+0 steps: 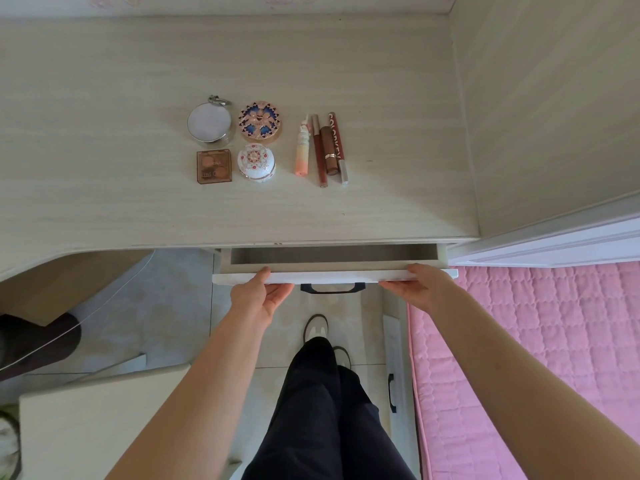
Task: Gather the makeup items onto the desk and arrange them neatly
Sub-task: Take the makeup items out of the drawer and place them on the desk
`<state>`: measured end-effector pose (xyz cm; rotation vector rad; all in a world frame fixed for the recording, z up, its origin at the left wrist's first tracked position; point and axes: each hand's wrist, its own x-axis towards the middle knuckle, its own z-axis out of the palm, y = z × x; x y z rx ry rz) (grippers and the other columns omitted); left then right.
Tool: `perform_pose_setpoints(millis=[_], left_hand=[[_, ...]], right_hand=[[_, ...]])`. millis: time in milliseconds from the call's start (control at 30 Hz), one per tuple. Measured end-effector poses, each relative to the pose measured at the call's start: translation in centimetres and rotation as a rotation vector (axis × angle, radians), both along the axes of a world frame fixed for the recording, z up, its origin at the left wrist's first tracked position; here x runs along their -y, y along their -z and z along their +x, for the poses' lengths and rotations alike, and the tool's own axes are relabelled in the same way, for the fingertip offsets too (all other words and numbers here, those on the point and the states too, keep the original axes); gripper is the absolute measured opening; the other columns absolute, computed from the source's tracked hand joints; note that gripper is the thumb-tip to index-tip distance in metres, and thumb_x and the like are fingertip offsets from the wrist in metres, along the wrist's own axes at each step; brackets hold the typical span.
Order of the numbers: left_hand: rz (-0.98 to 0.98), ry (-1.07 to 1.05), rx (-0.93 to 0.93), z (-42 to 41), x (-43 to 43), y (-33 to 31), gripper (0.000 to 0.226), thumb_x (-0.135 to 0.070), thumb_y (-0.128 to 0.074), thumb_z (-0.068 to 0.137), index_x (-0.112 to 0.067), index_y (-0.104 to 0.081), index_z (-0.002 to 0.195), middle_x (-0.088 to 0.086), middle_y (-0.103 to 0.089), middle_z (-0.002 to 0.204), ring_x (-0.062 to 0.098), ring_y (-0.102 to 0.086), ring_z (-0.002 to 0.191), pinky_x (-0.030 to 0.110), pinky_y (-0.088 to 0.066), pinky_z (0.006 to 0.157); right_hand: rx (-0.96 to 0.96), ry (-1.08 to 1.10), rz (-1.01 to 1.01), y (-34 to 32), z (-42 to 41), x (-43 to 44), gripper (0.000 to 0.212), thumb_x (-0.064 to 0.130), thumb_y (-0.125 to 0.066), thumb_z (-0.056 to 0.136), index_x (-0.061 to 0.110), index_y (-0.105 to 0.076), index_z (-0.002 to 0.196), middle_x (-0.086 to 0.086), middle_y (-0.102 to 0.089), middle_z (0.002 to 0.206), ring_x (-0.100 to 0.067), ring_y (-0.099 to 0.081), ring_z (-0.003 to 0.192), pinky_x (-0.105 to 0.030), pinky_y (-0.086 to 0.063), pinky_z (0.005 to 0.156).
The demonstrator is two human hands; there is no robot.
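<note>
Makeup items sit in two tidy groups on the pale wood-grain tabletop [104, 140], around its middle. In the left group we see a round silver compact with a ring clasp [209, 125] at the far left, a round gold compact with a blue and pink ornamented lid [259, 122] just right of it, a square brown eyeshadow palette [214, 166] at the near left and a white domed jar with pink floral decoration [257, 163] at the near right. To the right, four slim pieces lie side by side, running from far to near: a peach-and-white tube [302, 148], a thin dark red pencil [319, 154], a brown tube with a gold band [329, 147] and a red stick with white lettering [337, 140].

Below the near edge, a shallow pale drawer [332, 255] stands partly open. Our left hand [262, 293] grasps its white front panel near the left end, thumb on the top edge and fingers underneath. Our right hand [419, 285] grasps the right end the same way. A black handle [332, 288] sits between them. A pink quilted bed cover [540, 341] lies at the right.
</note>
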<state>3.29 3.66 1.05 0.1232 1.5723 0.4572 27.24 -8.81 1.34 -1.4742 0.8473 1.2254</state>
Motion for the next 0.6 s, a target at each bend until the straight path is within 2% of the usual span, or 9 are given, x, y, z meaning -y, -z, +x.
perform_pose_setpoints(millis=[167,300,600], left_hand=[[0.02,-0.025,0.108,0.4,-0.8,0.0,0.024,-0.001,-0.056,0.094,0.009,-0.052,0.115,0.031,-0.064,0.105,0.04,-0.068,0.09,0.044,-0.058,0.07],[0.035,-0.045,0.126,0.7,-1.0,0.3,0.03,0.004,-0.049,0.096,0.01,-0.045,0.125,0.03,-0.06,0.114,0.04,-0.068,0.09,0.044,-0.057,0.069],[0.022,-0.054,0.091,1.5,-2.2,0.2,0.024,0.003,-0.048,0.096,0.008,-0.047,0.12,0.028,-0.06,0.103,0.042,-0.067,0.085,0.045,-0.056,0.072]], right_hand=[[-0.006,0.027,0.048,-0.4,0.7,-0.9,0.022,0.0,-0.046,0.097,-0.002,-0.048,0.12,-0.027,-0.052,0.128,-0.047,-0.051,0.118,-0.058,-0.043,0.098],[0.004,-0.038,0.058,-0.6,0.9,-1.4,0.035,-0.004,-0.041,0.098,-0.012,-0.04,0.133,-0.031,-0.05,0.132,-0.044,-0.052,0.12,-0.052,-0.042,0.101],[0.048,-0.069,-0.001,-1.0,0.8,-2.7,0.034,-0.004,-0.038,0.099,-0.012,-0.039,0.132,-0.034,-0.049,0.131,-0.044,-0.052,0.12,-0.053,-0.039,0.104]])
